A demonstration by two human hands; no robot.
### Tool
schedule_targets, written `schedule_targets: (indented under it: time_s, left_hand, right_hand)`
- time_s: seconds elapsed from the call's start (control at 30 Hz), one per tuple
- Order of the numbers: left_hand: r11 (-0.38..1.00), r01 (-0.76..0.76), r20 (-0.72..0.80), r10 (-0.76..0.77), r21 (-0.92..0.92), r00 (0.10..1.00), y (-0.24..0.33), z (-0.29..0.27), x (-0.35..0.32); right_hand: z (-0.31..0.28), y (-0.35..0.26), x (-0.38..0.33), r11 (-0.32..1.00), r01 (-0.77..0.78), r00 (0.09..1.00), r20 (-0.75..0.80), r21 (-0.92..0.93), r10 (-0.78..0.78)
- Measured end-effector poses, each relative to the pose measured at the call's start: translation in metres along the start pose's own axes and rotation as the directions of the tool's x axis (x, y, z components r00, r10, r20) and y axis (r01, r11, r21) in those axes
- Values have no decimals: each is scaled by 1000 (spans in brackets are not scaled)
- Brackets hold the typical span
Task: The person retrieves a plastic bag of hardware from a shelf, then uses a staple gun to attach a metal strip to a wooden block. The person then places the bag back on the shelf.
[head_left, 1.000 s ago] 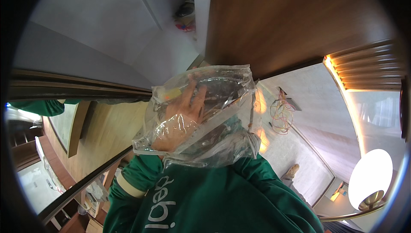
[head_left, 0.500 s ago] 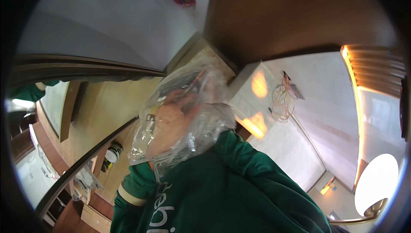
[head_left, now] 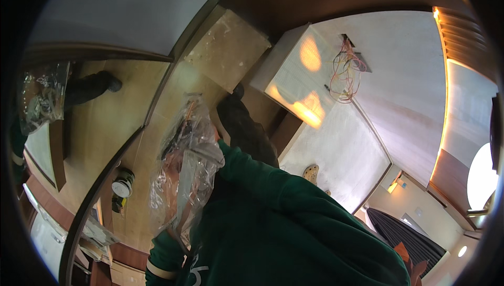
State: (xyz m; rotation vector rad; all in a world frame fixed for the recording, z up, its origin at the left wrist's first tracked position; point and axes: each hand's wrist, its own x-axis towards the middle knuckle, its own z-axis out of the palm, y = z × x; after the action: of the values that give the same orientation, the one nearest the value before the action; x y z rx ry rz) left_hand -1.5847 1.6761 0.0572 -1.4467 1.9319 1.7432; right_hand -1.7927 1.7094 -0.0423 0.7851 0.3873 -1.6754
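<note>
A crumpled clear plastic bag [head_left: 197, 168] hangs in front of my chest. A dark item with an orange streak [head_left: 185, 126] shows through its upper part; I cannot make out its kind. My left hand [head_left: 171, 168] shows only through the plastic, its fingers closed; whether it is inside the bag or behind it, I cannot tell. At the bag's right side is my right hand [head_left: 216, 134], mostly hidden behind the plastic and gripping the bag. Both arms wear green sleeves.
A tall mirror [head_left: 113, 118] at left reflects the bag and my leg. Near it a tub with a white lid [head_left: 123, 186] stands on the wooden floor. Coiled loose wires [head_left: 346, 76] hang from a pale panel at right. A tan clog [head_left: 311, 173] lies lower right.
The bag and both hands have moved left and look narrower in view. My view has shifted, so my leg, the clog and a dark curtain now show.
</note>
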Motion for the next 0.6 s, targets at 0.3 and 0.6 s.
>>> schedule_targets:
  time_s: [0.3,0.6]
  left_hand:
    - [977,-157,-83,145,-148,986,-74,30,71]
    - [896,-443,-68,440,-31,895,-31,151,284]
  right_hand:
    - [-113,56,28,998,28,999,-21,-54,-30]
    - [-147,-158,134,614,227,868,-130,-756,-480]
